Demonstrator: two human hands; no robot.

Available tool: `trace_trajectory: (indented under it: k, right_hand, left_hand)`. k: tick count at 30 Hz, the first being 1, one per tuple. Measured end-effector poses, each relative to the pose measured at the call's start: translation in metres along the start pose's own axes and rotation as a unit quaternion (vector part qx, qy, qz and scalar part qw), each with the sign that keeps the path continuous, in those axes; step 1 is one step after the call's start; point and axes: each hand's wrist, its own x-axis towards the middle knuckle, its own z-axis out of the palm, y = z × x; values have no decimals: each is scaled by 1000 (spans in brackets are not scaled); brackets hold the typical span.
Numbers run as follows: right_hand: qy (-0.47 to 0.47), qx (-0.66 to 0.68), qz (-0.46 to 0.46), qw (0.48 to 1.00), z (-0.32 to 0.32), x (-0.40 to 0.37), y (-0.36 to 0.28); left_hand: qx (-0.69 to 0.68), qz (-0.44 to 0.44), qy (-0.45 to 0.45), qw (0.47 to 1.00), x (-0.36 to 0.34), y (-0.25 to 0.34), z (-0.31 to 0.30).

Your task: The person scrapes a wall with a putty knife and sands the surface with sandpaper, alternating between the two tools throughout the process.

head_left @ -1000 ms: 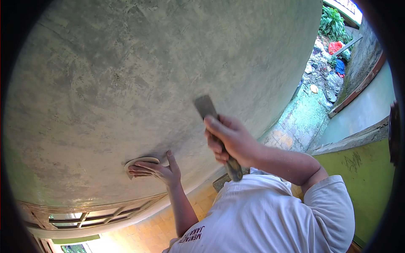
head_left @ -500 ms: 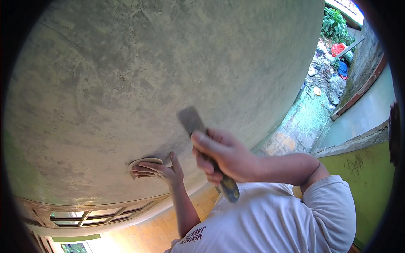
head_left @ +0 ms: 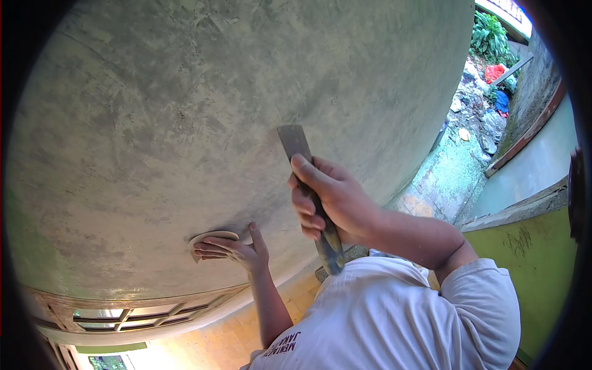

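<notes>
A putty knife (head_left: 292, 140) with a flat grey blade and a dark, stained handle is in my right hand (head_left: 336, 194), its fingers wrapped round the handle and thumb near the blade. The blade tip is right at the grey plastered wall (head_left: 154, 123), which looks patchy and rough in spots. Lower on the left, my left hand (head_left: 237, 250) holds a thin, pale disc with a rounded edge (head_left: 214, 235) close against the wall. Its fingers lie along the disc and the thumb stands apart; part of the disc is hidden behind the fingers.
A wooden lattice frame (head_left: 142, 316) runs along the wall's lower left edge. Yellow-orange floor tiles (head_left: 216, 339) show beneath. To the right are a low green wall (head_left: 530, 265), a paved passage (head_left: 441, 179), and a heap of rubble and plastic (head_left: 481, 117) beside plants.
My right hand has moved up and slightly right with the putty knife, bringing the blade higher on the wall. My left hand and the disc have stayed in place.
</notes>
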Motion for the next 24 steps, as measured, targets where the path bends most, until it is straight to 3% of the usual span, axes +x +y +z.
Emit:
trace_trajectory:
  k: [5,7,10,12,16,22,24]
  right_hand:
    - [-29,-13,46,998,13,-18,1]
    - [9,13,-30,999,0,6,-13]
    - [-8,31,15,999,9,-11,-8]
    - [-79,-22,67,994,13,-23,4]
    - [10,0,8,1000,0,4,-3]
    - [-75,4,67,995,10,-16,4]
    - [-38,14,26,999,3,-1,-8]
  left_hand:
    - [-14,-8,-4,1000,0,0,1]
    - [-9,-3,-4,1000,-1,-2,0]
    - [-10,3,2,1000,0,-2,1]
    - [6,13,5,1000,-1,-3,1]
    - [-9,0,9,1000,5,5,-3]
    - [-6,25,28,999,5,4,-2]
    - [-11,18,26,999,5,3,-2]
